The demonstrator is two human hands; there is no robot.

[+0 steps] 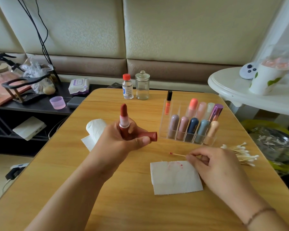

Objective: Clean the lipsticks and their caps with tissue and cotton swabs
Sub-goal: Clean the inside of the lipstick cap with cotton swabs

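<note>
Right hand [213, 162] pinches 1 stained cotton swab [176, 154] above the tissue [175, 179], tip aimed left toward the upright lipstick [123, 120] gripped by the left hand [122, 139].

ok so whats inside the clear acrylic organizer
The clear acrylic organizer holds nine capped lipsticks in two rows, plus an orange lip gloss tube with a black cap in a back slot. Front tubes hide the back row's lower halves.
</note>
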